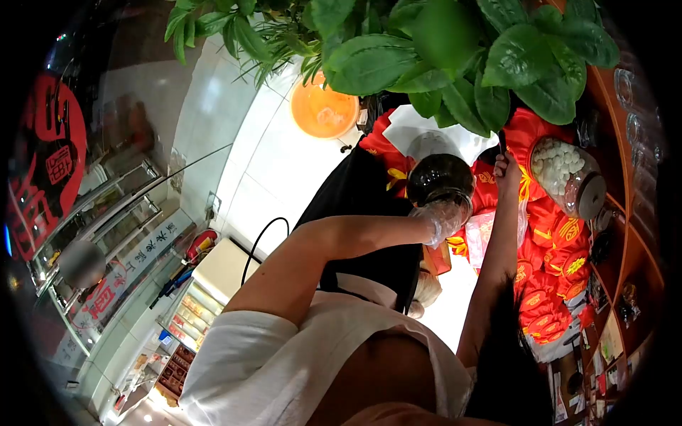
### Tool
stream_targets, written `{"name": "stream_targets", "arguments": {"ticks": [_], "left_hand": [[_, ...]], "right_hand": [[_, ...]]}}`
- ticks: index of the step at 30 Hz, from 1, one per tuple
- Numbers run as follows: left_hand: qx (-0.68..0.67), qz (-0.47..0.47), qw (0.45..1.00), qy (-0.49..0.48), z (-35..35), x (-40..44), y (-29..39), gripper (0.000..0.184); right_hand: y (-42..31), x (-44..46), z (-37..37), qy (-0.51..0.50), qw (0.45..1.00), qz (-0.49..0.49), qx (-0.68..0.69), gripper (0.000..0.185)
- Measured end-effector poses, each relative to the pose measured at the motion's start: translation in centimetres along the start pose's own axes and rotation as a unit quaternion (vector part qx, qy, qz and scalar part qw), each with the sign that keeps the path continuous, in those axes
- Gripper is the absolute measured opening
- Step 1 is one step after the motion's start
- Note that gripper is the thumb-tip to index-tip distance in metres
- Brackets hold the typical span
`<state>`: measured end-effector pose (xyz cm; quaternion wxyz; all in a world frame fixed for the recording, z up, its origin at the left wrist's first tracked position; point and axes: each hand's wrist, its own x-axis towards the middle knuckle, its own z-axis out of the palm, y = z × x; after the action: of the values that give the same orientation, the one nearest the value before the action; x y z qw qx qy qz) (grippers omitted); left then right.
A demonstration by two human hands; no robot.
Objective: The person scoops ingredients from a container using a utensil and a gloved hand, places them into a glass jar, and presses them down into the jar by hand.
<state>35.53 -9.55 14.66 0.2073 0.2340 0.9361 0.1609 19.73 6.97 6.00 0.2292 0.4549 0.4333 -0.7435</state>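
Head view: the two hands are apart, each closed on something. The left hand (442,221), in a clear plastic glove, is clamped on a dark jar (437,177), fingers around the end nearer the person. The jar is tilted in front of a white sheet (455,129), among red bags (550,238) with gold markings. The right hand (506,169), bare, grips a thin dark handle (502,140) that points up toward the leaves of a plant (455,60); it may belong to a tool, but the far end is hidden. Just beside the right hand, farther right, a clear jar (568,174) of white balls lies on its side near the shelves (621,206). Pinkish plastic wrap (486,231) is between the two forearms, and a bright white surface (458,305) shows below it. Well apart, to the upper left, an orange basin (298,110) stands on pale tiles (266,153).
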Motion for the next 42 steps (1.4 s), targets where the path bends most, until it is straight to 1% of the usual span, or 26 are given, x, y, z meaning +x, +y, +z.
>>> {"name": "stream_targets", "arguments": {"ticks": [2, 4, 7, 9, 11, 12, 13, 14, 15, 16, 20, 21, 22, 24, 25, 26, 29, 30, 32, 33, 34, 35, 36, 39, 41, 42], "left_hand": [[-0.06, 0.099, 0.985, -0.129, -2.9, 1.6, -1.3, 0.035], [-0.009, 0.12, 0.979, -0.164, 2.3, 2.6, -0.8, 0.041], [-0.013, 0.068, 0.981, -0.181, 5.1, 3.2, -0.5, 0.038], [-0.143, 0.033, 0.954, -0.262, 6.7, 3.3, -0.9, 0.03], [-0.099, 0.064, 0.96, -0.255, 6.9, 3.3, -0.8, 0.029], [-0.055, 0.09, 0.964, -0.245, 6.2, 3.1, -1.1, 0.029], [0.017, 0.171, 0.963, -0.207, -2.4, 2.9, -1.5, 0.037], [0.023, 0.183, 0.961, -0.206, -5.2, 3.3, -1.4, 0.037], [0.041, 0.189, 0.942, -0.273, -7.0, 3.6, -1.1, 0.037], [0.059, 0.193, 0.918, -0.341, -7.8, 3.5, -1.0, 0.037], [-0.025, 0.129, 0.932, -0.338, -9.1, 2.7, -1.6, 0.031], [-0.049, 0.118, 0.948, -0.293, -7.6, 2.4, -2.1, 0.03], [-0.041, 0.136, 0.945, -0.295, -6.4, 2.7, -2.2, 0.03], [-0.017, 0.098, 0.943, -0.318, -5.0, 3.2, -1.7, 0.03], [-0.052, 0.084, 0.928, -0.36, -6.1, 3.7, -1.6, 0.032], [-0.046, 0.097, 0.925, -0.364, -5.9, 4.2, -1.3, 0.032], [0.026, 0.152, 0.925, -0.347, -2.9, 3.8, -1.2, 0.033], [0.03, 0.157, 0.923, -0.351, -3.1, 3.6, -1.0, 0.033], [0.033, 0.163, 0.893, -0.417, -4.5, 4.1, -1.1, 0.042], [0.059, 0.154, 0.837, -0.523, -6.3, 5.5, -0.6, 0.049], [0.085, 0.143, 0.878, -0.448, -5.2, 3.7, -1.2, 0.051], [0.096, 0.154, 0.876, -0.448, -3.9, 2.5, -1.6, 0.051], [0.07, 0.194, 0.893, -0.4, -4.4, 1.9, -2.1, 0.046], [-0.021, 0.306, 0.916, -0.26, -7.8, 1.3, -3.8, 0.032], [-0.276, 0.203, 0.892, -0.294, -12.4, 4.9, -4.1, 0.017], [-0.272, 0.208, 0.888, -0.305, -13.7, 5.7, -4.8, 0.017]], "right_hand": [[-0.1, 0.8, -0.4, 0.001, 1.0, -0.001, -0.003, 0.005], [-0.5, 1.1, -0.3, -0.006, 1.0, -0.009, -0.015, 0.005], [-0.9, 1.6, -0.3, 0.002, 1.0, -0.007, -0.011, 0.007], [-1.2, 1.6, 0.4, 0.023, 0.999, -0.015, -0.043, 0.008], [-1.4, 1.4, 0.7, 0.028, 0.998, -0.018, -0.049, 0.008], [-1.5, 1.6, 0.7, 0.03, 0.998, -0.02, -0.059, 0.008], [-1.4, 2.1, 0.6, 0.065, 0.995, -0.026, -0.073, 0.008], [-1.5, 1.6, 0.9, 0.06, 0.996, -0.034, -0.065, 0.009], [-1.8, 1.4, 1.0, 0.043, 0.996, -0.041, -0.064, 0.009], [-1.9, 1.1, 1.2, 0.027, 0.997, -0.045, -0.062, 0.009], [-1.7, 1.0, 1.6, 0.059, 0.992, -0.083, -0.076, 0.006], [-1.0, 2.8, 0.4, 0.03, 0.995, -0.084, -0.046, 0.007], [-1.0, 2.6, 0.6, 0.008, 0.99, -0.118, -0.075, 0.006], [0.4, 7.4, -2.6, 0.021, 0.881, -0.29, -0.372, 0.01], [-1.5, 3.4, 0.9, 0.053, 0.949, -0.168, -0.263, 0.014], [-1.3, 4.3, 1.0, 0.08, 0.975, -0.144, -0.148, 0.015], [-3.0, 3.9, 1.9, 0.117, 0.98, -0.109, -0.117, 0.015], [-3.1, 5.1, 1.5, 0.111, 0.973, -0.124, -0.159, 0.013], [-1.9, 7.4, 1.2, 0.107, 0.965, -0.143, -0.191, 0.015], [-1.0, 9.1, 0.9, 0.165, 0.882, -0.275, -0.345, 0.015], [-1.0, 10.2, 0.7, 0.223, 0.752, -0.39, -0.483, 0.019], [-0.9, 11.3, 0.5, 0.211, 0.734, -0.334, -0.552, 0.029], [-1.4, 10.0, 1.5, 0.222, 0.669, -0.376, -0.601, 0.026], [-1.9, 12.2, 2.5, 0.177, 0.588, -0.375, -0.694, 0.016], [-2.9, 13.2, 3.4, 0.145, 0.542, -0.409, -0.719, 0.016], [-2.8, 14.8, 3.6, 0.139, 0.524, -0.409, -0.734, 0.019]]}}
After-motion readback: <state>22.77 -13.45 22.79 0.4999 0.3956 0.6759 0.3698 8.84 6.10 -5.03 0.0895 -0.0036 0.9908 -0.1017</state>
